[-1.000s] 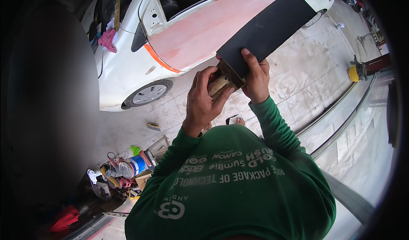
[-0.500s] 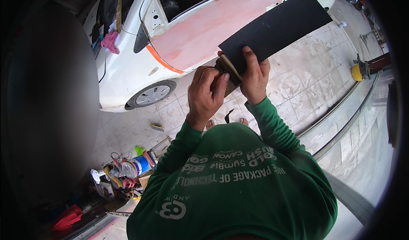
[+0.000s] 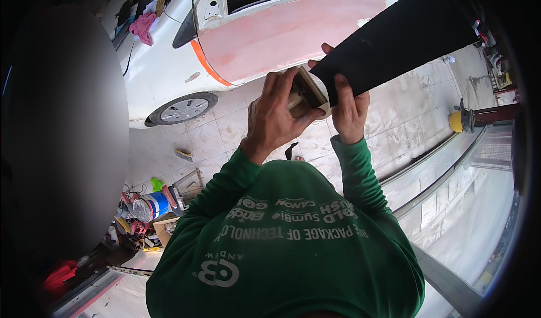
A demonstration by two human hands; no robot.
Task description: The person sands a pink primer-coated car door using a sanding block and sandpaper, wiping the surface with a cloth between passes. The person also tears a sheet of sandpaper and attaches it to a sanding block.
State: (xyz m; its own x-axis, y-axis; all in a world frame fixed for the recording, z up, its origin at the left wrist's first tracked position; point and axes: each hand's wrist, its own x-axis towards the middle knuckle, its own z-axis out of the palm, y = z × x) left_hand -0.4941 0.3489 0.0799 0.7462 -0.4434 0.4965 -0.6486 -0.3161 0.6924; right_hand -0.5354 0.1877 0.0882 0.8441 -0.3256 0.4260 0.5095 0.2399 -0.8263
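A tan and brown block, which looks like a sanding block (image 3: 309, 90), is gripped in my left hand (image 3: 273, 112), fingers over its far edge and thumb on the near side. My right hand (image 3: 351, 115) holds one end of a long black sheet that looks like sandpaper (image 3: 397, 39). The thumb lies on top of the sheet, and other fingertips show past its left edge. The sheet slants away to the upper right, with its near end beside the block. Both things are held in the air above the tiled floor.
Ahead stands a white car with a pinkish, sanded-looking door (image 3: 282, 42) and an orange strip (image 3: 208, 63). A small block (image 3: 183, 154) lies on the tiles at left, near a blue can (image 3: 153, 205) amid clutter. A yellow bucket (image 3: 457, 122) stands at right beside glass panels.
Both hands have shifted slightly right in the picture. The block has turned in my left hand, showing its hollow side, and that hand's grip has opened wider. The sheet has moved right.
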